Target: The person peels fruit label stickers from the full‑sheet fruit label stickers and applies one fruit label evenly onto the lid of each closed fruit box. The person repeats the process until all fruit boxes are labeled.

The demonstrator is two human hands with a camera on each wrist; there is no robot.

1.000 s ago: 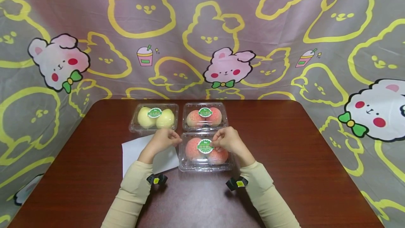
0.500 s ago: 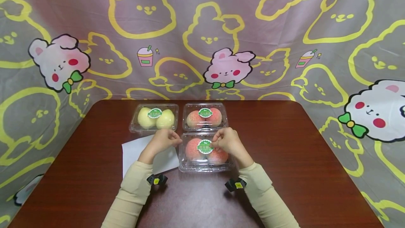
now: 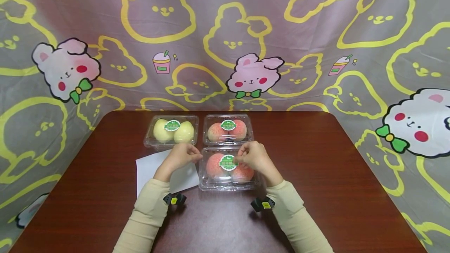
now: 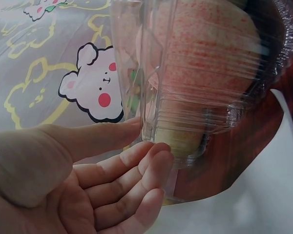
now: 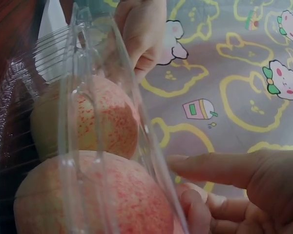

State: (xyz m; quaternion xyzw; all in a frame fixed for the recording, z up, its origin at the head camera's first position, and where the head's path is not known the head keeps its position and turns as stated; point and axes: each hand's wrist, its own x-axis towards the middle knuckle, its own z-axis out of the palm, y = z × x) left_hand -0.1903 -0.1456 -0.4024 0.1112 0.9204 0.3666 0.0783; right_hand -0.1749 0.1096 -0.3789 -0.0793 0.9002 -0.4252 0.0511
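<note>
Nothing of note has shifted since the earlier frames: both hands keep the same posts at the near clamshell, and the three boxes lie where they lay.

Left hand (image 3: 181, 155): its fingers (image 4: 136, 168) are curled against the left end of the near clear clamshell (image 3: 229, 184), thumb along the wall, so that they hold the box's edge from the side. Right hand (image 3: 254, 156): fingers bent, with the fingertips (image 5: 185, 165) at the lid's rim beside the round green label (image 3: 228, 162); whether they pinch the rim or merely press on it cannot be told from these views.

The clamshell rests on the dark red table (image 3: 334, 175), near the middle, and holds two red-speckled peaches (image 3: 213, 165). Just behind it, touching or nearly so, stands a second peach box (image 3: 227, 129); to that box's left stands a box of pale yellow pears (image 3: 171, 131). A white sheet of paper (image 3: 151, 167) lies under the left wrist.

Risks, as judged: the plastic is thin and springy, so a lid that snaps free under uneven pull could jolt the box and roll the fruit out. A squeeze too firm at the wall could bruise a peach. A push away from the person would shove the rear box.
</note>
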